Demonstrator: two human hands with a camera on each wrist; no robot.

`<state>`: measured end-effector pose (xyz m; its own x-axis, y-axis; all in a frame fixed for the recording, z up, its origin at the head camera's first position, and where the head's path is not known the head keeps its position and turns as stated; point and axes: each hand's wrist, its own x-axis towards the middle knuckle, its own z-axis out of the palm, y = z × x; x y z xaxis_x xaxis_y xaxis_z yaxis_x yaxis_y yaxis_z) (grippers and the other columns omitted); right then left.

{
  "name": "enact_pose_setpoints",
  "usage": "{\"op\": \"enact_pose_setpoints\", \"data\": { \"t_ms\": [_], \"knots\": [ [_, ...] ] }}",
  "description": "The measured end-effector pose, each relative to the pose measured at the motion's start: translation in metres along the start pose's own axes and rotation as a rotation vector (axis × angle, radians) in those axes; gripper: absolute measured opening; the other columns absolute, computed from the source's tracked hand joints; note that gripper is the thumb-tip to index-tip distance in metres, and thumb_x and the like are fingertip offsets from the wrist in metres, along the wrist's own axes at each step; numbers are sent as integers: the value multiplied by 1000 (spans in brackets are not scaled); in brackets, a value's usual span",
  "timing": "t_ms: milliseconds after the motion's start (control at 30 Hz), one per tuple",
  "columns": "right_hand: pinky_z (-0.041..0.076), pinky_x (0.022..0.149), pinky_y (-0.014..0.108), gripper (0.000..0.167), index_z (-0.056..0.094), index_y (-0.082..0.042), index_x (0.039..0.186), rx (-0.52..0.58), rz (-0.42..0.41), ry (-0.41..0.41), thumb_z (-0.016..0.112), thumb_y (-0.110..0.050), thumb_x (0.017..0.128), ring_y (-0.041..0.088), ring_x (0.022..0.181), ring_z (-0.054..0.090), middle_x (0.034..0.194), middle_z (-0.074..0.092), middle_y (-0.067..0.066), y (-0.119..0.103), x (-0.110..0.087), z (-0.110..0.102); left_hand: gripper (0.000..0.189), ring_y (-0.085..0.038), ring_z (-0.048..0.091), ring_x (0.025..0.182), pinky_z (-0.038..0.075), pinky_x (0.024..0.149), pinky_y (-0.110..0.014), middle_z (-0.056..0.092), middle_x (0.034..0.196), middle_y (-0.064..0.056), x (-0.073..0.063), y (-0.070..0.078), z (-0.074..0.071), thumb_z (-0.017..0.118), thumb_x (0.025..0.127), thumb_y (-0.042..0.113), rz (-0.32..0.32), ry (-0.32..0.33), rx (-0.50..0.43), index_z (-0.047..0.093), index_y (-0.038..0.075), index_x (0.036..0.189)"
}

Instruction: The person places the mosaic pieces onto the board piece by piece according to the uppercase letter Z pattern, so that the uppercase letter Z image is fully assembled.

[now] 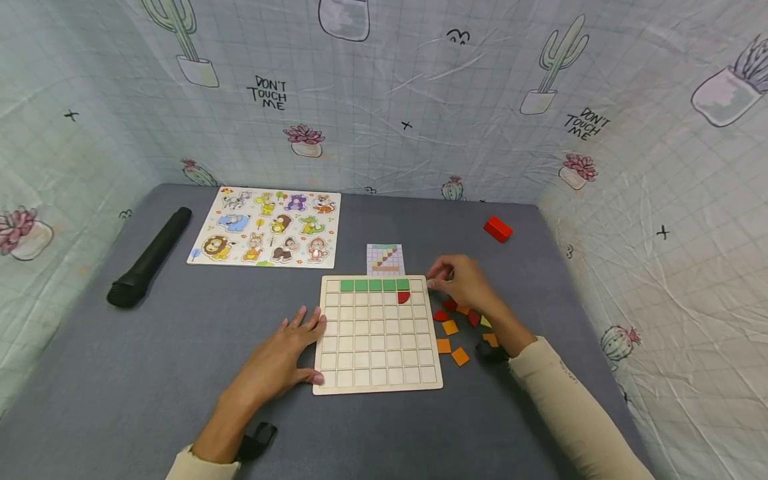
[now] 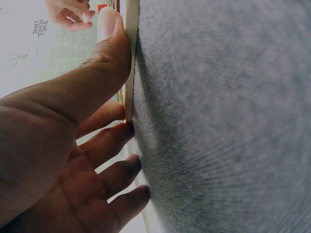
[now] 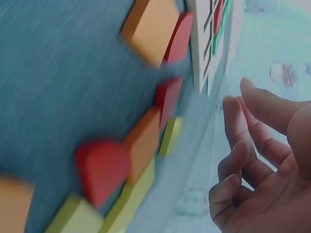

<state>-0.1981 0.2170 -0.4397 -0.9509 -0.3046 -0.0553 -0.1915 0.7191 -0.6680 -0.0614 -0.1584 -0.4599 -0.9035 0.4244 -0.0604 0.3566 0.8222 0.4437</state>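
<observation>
A wooden grid board (image 1: 378, 345) lies flat on the grey table. Green squares (image 1: 375, 285) run along its top row, and one red rounded piece (image 1: 404, 298) sits in the second row. My left hand (image 1: 273, 357) is spread at the board's left side, thumb and fingertips right at the edge; the left wrist view shows the thumb (image 2: 109, 46) against the rim. Close by the board's upper right corner is my right hand (image 1: 465, 283), fingers loosely bent. In the right wrist view a gap shows between thumb and fingers, with no piece in it.
Loose orange squares (image 1: 460, 357), red pieces (image 1: 441, 315) and yellow pieces (image 3: 170, 136) lie right of the board. A small pattern card (image 1: 385, 259) is behind it. Farther off are an animal puzzle board (image 1: 264, 228), a black microphone (image 1: 150, 259) and a red block (image 1: 498, 229).
</observation>
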Motion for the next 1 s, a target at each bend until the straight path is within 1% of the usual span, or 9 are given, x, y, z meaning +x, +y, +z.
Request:
{"op": "enact_pose_setpoints", "data": {
  "t_ms": [167,267,367,467,600,700,800,900,1000],
  "knots": [
    [51,61,31,12,77,-10,104,-15,34,37,82,-16,95,23,76,62,89,75,8,15,-7,-16,107,-45,31,160,34,125,-66,38,169,-19,0,-1,-1,95,69,35,-5,-3,0,47,2,159],
    [53,62,30,14,77,-8,107,-37,58,36,81,-14,95,23,76,63,91,75,9,22,-10,-22,107,-45,30,160,33,126,-66,38,169,-19,0,-1,-1,95,70,36,-9,-4,0,47,2,159],
    [55,66,32,18,78,-8,111,-61,83,16,82,-13,94,24,79,66,95,74,9,27,-12,-24,108,-45,30,160,33,126,-65,38,169,-18,0,-2,-2,95,70,36,-10,-4,3,47,3,160],
    [57,73,37,24,78,-10,117,-109,88,-18,83,-15,94,24,85,68,99,74,9,31,-13,-23,107,-45,31,159,34,126,-65,38,169,-18,-1,-2,-1,95,70,36,-7,-3,10,47,3,160],
    [54,76,37,29,76,-14,121,-157,102,-60,84,-19,93,24,87,64,98,71,6,34,-11,-17,107,-45,31,159,35,126,-65,38,169,-18,-1,-2,-1,95,70,36,-3,-5,13,47,3,159],
    [50,71,34,26,76,-13,117,-159,108,-66,85,-21,93,22,80,59,94,67,5,35,-9,-12,107,-45,31,159,34,126,-65,38,169,-18,-1,-1,0,95,70,36,-1,-9,10,47,3,160],
    [48,67,32,21,75,-12,107,-155,93,-54,87,-20,91,21,76,56,90,64,5,32,-7,-10,107,-45,31,159,34,126,-65,38,169,-19,-1,-1,0,95,70,35,1,-9,11,47,2,160],
    [47,66,32,19,73,-13,96,-143,77,-24,89,-20,88,20,73,56,87,64,4,28,-6,-8,107,-45,31,159,34,126,-65,38,169,-19,0,-2,1,95,70,36,5,-4,11,47,2,159],
    [48,64,32,16,72,-15,89,-130,59,10,88,-19,89,20,71,57,82,66,3,24,-5,-7,107,-45,31,159,34,126,-65,38,169,-19,-1,-2,1,95,70,36,8,-1,10,47,2,159]
  ]
}}
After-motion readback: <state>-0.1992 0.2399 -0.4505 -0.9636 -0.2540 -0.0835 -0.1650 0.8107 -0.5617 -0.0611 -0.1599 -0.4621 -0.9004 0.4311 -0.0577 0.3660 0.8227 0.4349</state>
